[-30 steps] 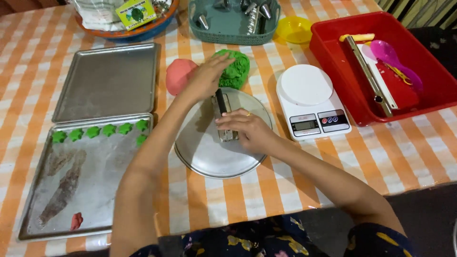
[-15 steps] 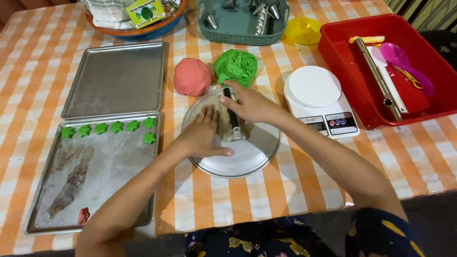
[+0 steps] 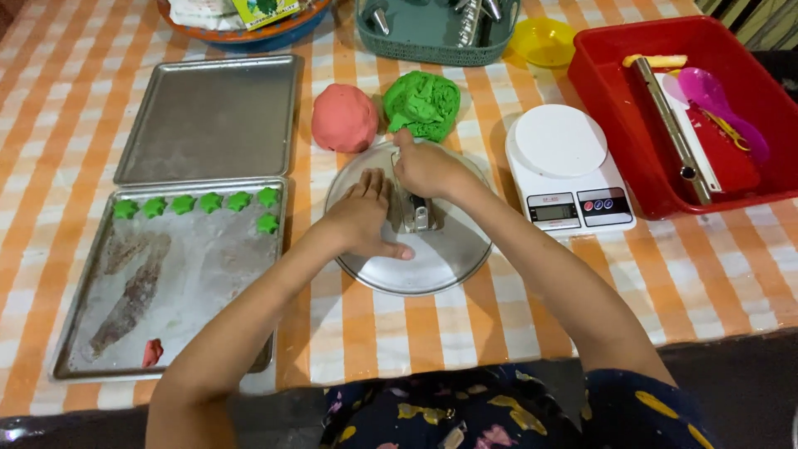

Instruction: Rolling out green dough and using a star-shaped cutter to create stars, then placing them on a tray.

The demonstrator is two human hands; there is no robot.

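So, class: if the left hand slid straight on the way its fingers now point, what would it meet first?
Probably the pink dough ball. The left hand lies flat on the round metal plate, fingers pointing up and slightly away; depth is hard to judge.

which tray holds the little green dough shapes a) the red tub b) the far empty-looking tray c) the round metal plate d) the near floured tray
d, the green dough shapes sit in a row along the far edge of the near floured tray, left of the left hand resting on the round metal plate.

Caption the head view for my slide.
Both hands, left hand and right hand, work a metal tool on a round plate.
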